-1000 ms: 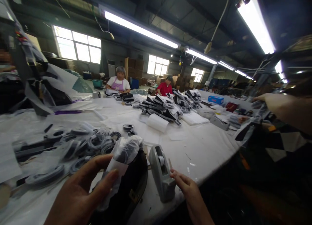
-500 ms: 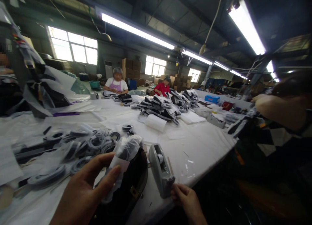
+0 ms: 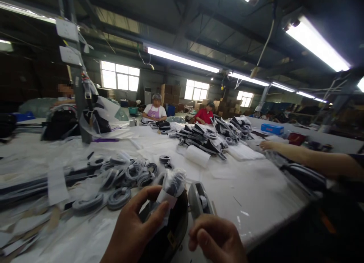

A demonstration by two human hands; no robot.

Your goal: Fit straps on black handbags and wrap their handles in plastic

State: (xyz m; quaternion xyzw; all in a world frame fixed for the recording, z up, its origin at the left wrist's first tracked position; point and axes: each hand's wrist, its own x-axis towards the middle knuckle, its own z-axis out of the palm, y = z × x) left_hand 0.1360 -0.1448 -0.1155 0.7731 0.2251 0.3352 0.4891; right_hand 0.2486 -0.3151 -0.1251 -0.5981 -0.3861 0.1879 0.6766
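Note:
My left hand (image 3: 142, 217) grips a rolled dark strap (image 3: 174, 181) in clear plastic, with a white paper band (image 3: 166, 199) around it under the thumb. Behind and below it is a black bag (image 3: 167, 232) with a small gold-coloured clasp. My right hand (image 3: 217, 236) has its fingers curled together just in front of a grey tape dispenser (image 3: 196, 198), hiding the dispenser's near end. Whatever those fingers hold, if anything, is too small to make out.
Coiled straps (image 3: 133, 172) lie in a heap to the left. Black bags with white paper (image 3: 199, 136) are piled farther back. A co-worker's arm (image 3: 298, 153) reaches in from the right over a wrapped dark item. A blue box (image 3: 272, 129) stands beyond.
The view has swung left. My right hand has come off the dispenser's front end and moved up closer to my left hand. The left hand keeps its grip. The co-worker's arm now stretches across the table.

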